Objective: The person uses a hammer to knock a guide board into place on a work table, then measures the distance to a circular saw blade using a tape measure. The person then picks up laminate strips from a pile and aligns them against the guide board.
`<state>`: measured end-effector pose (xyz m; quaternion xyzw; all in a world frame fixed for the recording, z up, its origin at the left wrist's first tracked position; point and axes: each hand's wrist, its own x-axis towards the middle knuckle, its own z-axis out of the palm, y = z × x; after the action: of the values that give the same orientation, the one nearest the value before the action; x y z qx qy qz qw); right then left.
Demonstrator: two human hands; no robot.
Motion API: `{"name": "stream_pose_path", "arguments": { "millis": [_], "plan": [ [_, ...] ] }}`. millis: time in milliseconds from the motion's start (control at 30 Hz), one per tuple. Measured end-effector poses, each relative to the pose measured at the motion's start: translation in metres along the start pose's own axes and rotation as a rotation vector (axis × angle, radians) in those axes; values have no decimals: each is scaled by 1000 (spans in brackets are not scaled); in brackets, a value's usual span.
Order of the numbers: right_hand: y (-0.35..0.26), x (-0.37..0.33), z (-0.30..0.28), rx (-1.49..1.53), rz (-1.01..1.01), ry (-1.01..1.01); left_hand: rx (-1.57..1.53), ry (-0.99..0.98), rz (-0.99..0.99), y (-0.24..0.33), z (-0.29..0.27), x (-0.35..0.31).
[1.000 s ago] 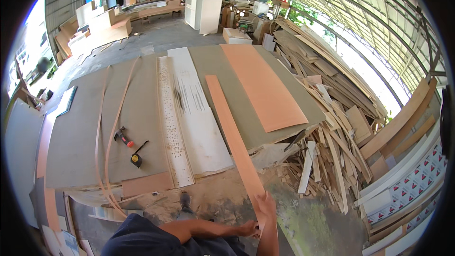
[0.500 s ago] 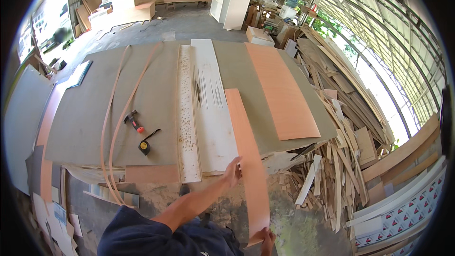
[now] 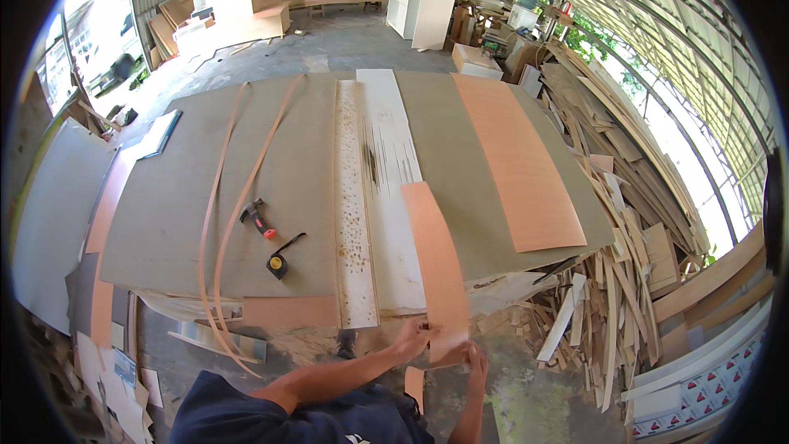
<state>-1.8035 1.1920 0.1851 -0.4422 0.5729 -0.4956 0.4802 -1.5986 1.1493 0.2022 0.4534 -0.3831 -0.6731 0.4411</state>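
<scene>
Both hands grip an orange laminate strip's near end.
The left hand [image 3: 413,335] and right hand [image 3: 475,356] pinch the laminate strip [image 3: 434,259], which lies over the bench [image 3: 164,214] edge.

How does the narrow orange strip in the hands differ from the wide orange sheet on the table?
The narrow orange strip is slimmer, and both hands, left hand and right hand, grip its near end past the table edge. The wide orange sheet is broader and lies untouched, farther right. Both share the same orange colour.
</scene>
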Motion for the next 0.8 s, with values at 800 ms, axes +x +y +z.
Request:
{"name": "stream_pose_path", "arguments": {
  "millis": [800],
  "plan": [
    [11, 116, 204, -428, -304, -58, 974, -240, -385, 61, -108, -51]
  ]
}}
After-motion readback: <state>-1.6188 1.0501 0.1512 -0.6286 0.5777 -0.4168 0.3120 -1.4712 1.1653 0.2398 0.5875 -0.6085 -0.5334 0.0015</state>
